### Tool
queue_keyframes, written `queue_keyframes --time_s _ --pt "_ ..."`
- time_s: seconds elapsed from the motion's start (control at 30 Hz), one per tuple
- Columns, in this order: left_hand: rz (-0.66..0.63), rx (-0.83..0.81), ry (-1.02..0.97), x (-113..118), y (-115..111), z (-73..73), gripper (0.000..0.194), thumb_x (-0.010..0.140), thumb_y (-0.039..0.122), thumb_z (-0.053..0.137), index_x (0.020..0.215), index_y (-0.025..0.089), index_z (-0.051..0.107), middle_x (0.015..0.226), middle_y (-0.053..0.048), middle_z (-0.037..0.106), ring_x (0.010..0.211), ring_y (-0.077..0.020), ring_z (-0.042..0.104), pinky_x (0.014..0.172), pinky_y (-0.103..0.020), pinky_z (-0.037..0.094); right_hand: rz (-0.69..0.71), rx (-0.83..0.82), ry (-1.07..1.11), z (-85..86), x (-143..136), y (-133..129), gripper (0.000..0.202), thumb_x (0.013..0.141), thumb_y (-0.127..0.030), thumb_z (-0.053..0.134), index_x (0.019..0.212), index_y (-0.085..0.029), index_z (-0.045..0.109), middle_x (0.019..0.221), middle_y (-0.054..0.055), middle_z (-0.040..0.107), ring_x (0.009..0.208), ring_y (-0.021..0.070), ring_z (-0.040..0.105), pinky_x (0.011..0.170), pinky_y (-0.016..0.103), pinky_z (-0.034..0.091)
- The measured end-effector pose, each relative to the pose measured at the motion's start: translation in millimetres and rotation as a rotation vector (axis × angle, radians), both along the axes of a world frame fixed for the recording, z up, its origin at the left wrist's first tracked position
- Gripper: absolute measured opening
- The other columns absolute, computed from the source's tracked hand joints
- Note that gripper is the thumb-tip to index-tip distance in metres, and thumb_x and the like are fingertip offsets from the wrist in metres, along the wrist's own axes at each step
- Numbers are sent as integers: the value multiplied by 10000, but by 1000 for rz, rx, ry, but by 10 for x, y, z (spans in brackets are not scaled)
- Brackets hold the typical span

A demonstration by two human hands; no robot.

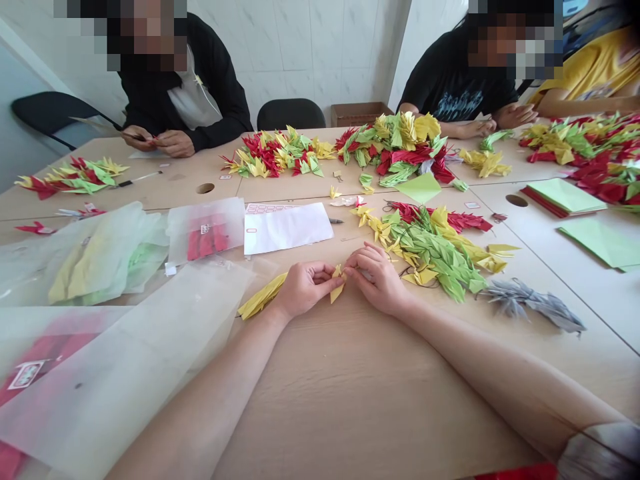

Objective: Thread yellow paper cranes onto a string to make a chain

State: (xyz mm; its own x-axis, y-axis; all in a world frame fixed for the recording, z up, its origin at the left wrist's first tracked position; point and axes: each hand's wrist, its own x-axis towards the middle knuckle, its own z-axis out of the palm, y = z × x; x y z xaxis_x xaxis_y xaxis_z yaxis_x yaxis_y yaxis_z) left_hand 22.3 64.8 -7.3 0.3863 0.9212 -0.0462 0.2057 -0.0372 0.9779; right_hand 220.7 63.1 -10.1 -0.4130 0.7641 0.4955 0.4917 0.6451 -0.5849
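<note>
Across the wooden table [320, 387], a folded yellow paper [337, 285] sits pinched in the left hand's [311, 288] closed grip; the right hand's [374, 276] fingertips meet its edge (green strands [435, 250] lie just beyond).

Mostly folded paper on a wood-look desk [350, 387]
So the desk has a pale wood-grain top, smooth with a soft, low sheen. The yellow folded piece [337, 285] in the fingers looks like matt paper with crisp creases, same as the green folded bundle [425, 250], and the green sheets [567, 195] look flat and matt too. The long bag [135, 353] is thin, cloudy see-through plastic, smooth with a slight shine. The white sheet [289, 229] is plain smooth paper, and the wall [340, 40] behind has glossy, marble-look tiles.
</note>
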Motion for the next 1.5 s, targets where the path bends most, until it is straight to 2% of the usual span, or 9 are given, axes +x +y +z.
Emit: queue_keyframes --time_s 0.2,0.37,0.53,0.7,0.8,1.0,1.27,1.4,1.5 --pt "-13 -30 -61 -20 2 33 303 777 406 751 826 111 703 828 -72 726 757 -164 669 715 -253 510 -87 11 27 18 29 -1 164 995 -213 428 895 -225 557 907 27 647 894 187 581 1105 464 282" --pt "-30 -11 -98 -12 4 25 299 776 406 752 813 118 683 802 -50 689 740 -148 637 694 -241 496 5 1 -18 43 5 -29 60 929 -227 555 870 -225 543 855 14 621 840 189 582 1104 474 285" --pt "-47 82 32 -3 10 -3 320 782 427 741 715 121 678 688 -10 626 650 -109 549 615 -209 426 51 -65 48 58 -28 -41 104 947 -215 525 844 -222 540 832 25 607 834 195 558 1018 448 364" --pt "-19 108 90 3 15 -8 373 765 467 739 664 112 682 611 4 587 580 -93 477 544 -206 361 65 -123 68 71 -45 -42 150 965 -242 505 826 -217 554 838 32 603 848 195 550 938 410 395" --pt "-23 120 109 2 16 -2 400 761 482 735 620 115 660 559 18 537 542 -85 441 510 -208 324 67 -131 69 67 -42 -34 158 960 -245 515 812 -213 560 821 26 606 837 189 553 947 405 389" --pt "-35 94 61 -9 19 -8 392 770 499 723 672 121 686 663 -30 652 605 -125 549 581 -224 416 40 -119 60 52 -17 -18 182 974 -258 490 819 -211 573 813 33 629 810 191 566 898 393 404" --pt "-45 142 127 0 17 -20 405 787 490 708 626 121 671 563 17 544 539 -92 452 512 -217 326 22 -115 62 53 -9 -34 177 969 -235 490 815 -205 571 828 31 630 826 189 567 873 388 407" --pt "-52 158 147 -1 5 -29 353 811 451 689 664 131 697 581 9 575 561 -103 490 524 -215 353 56 -60 25 55 -8 -46 64 929 -266 582 924 -209 610 917 49 653 900 212 573 877 396 411" --pt "-57 159 119 6 -12 -44 288 820 404 688 725 134 712 631 -4 629 595 -113 547 552 -209 406 28 -44 16 47 -21 -46 35 896 -242 620 891 -210 606 888 47 650 874 214 576 845 389 424"
